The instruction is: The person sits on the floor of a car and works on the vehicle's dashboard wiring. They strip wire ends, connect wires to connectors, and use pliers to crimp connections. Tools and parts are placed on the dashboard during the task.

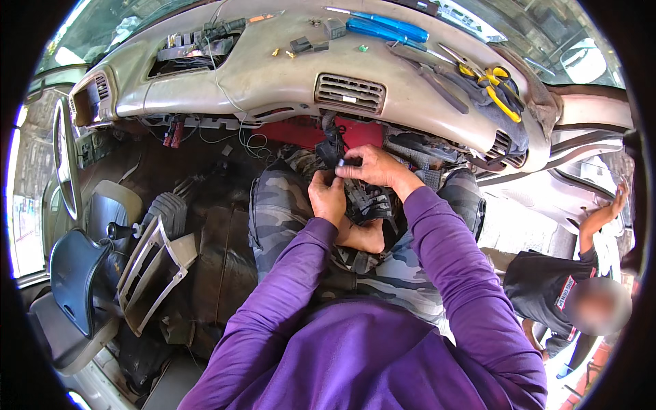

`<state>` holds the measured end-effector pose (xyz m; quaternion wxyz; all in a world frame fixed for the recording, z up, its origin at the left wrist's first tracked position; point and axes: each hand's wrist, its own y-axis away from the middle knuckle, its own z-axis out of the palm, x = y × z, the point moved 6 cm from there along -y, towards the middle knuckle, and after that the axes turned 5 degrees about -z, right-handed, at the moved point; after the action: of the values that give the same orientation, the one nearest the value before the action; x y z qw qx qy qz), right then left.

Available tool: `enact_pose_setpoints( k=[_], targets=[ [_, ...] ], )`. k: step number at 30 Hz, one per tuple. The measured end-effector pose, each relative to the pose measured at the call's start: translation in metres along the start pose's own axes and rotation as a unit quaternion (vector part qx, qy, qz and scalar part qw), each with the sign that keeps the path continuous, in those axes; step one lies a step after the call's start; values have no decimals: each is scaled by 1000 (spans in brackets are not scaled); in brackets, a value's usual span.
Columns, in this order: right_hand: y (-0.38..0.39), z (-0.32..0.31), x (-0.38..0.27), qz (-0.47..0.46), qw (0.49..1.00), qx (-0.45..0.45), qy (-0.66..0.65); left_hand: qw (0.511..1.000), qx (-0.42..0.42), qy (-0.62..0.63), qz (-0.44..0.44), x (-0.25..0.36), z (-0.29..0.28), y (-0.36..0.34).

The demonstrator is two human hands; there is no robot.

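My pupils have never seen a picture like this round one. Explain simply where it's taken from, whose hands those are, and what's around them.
There is no machine here. A person wears a wide fisheye camera on their head, looking down, so straight edges bend. The purple sleeves lead to their own left hand and right hand. Both hands pinch at dark wiring; the exact piece is too small to tell. On the tan car dashboard lie blue screwdrivers and yellow-handled tools. Another person appears at right.
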<state>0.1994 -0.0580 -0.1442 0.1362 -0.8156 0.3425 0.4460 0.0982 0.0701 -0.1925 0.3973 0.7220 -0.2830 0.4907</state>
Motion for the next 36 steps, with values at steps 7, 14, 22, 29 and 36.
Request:
enact_pose_setpoints(
  k=[7, 14, 22, 29, 36],
  targets=[
    [-3, 13, 49, 137, 973, 70, -174, 983, -6, 132, -131, -14, 12, -17],
    [1, 34, 39, 94, 996, 5, -2, 974, -4, 107, -201, -33, 7, -32],
    [3, 5, 6, 77, 994, -78, 28, 998, 0, 63, 9, -14, 3, -15],
    [-3, 22, 10, 83, 952, 1, -294, 992, -31, 120, 6, -18, 14, -8],
    [3, 43, 82, 81, 996, 27, -21, 984, 2, 66, -165, -13, 14, -24]
  ],
)
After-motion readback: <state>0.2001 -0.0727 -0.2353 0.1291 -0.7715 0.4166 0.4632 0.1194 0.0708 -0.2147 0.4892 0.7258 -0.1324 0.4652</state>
